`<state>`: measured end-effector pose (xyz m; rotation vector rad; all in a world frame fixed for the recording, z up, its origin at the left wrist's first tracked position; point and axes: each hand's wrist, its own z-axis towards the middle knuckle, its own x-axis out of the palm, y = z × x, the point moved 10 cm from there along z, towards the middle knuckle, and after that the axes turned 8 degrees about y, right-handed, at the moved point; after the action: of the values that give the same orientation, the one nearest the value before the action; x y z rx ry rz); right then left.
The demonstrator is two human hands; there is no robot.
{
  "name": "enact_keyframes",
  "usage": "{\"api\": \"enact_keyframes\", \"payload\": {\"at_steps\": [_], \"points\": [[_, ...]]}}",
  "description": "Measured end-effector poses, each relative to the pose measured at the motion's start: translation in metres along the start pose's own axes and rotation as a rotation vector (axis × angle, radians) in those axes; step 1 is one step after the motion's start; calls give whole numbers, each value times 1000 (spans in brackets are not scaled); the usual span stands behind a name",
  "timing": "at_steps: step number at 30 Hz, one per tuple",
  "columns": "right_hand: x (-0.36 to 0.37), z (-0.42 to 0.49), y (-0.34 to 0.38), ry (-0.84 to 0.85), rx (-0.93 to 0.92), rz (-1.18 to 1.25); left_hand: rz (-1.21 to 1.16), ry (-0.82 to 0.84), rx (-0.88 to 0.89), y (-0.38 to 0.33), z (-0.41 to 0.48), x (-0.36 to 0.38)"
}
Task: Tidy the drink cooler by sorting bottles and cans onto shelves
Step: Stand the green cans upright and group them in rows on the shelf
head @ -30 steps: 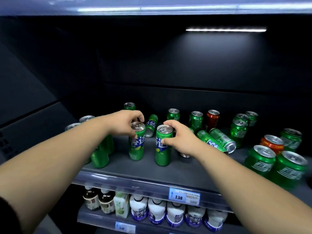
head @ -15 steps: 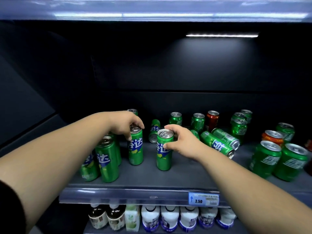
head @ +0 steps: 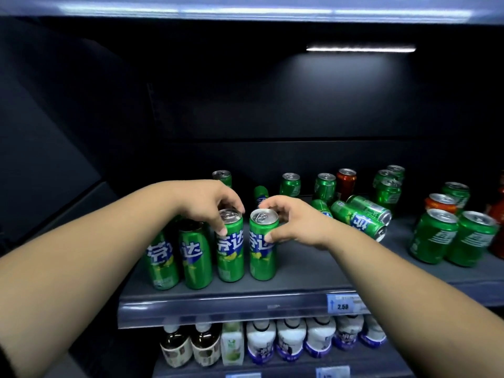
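Green cans (head: 261, 257) stand upright on the shelf (head: 300, 276).

White 芬达 lettering there on each tall green can (head: 230, 244), near left, and the blue price tag (head: 346, 304) on the shelf edge (head: 218, 309) reads 2.50.

Green cans (head: 229, 246), one red can (head: 345, 182)

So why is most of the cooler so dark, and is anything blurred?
Head view: one light strip upper right brightens only the back wall beneath; the left hand and right hand each grip a slim green can whose lid glints with glare; the top rail looks smeared.
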<state>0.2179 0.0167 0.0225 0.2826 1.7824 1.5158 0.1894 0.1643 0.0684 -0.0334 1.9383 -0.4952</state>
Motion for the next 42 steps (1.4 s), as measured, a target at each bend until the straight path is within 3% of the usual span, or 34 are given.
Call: {"api": "enact_keyframes", "payload": {"at_steps": [11, 21, 28, 33, 42], "points": [[4, 24, 8, -101, -11, -110, 199, -180, -78, 18, 2, -18], [-4, 41, 19, -120, 51, -312, -34, -280, -112, 39, 8, -24], [3, 52, 22, -53, 44, -362, -54, -181, -80, 36, 10, -20], [5, 55, 15, 10, 39, -236, -71, -187, -74, 39, 11, -20], [8, 62, 17, 2, -5, -327, -142, -180, -35, 37, 7, -17]]}}
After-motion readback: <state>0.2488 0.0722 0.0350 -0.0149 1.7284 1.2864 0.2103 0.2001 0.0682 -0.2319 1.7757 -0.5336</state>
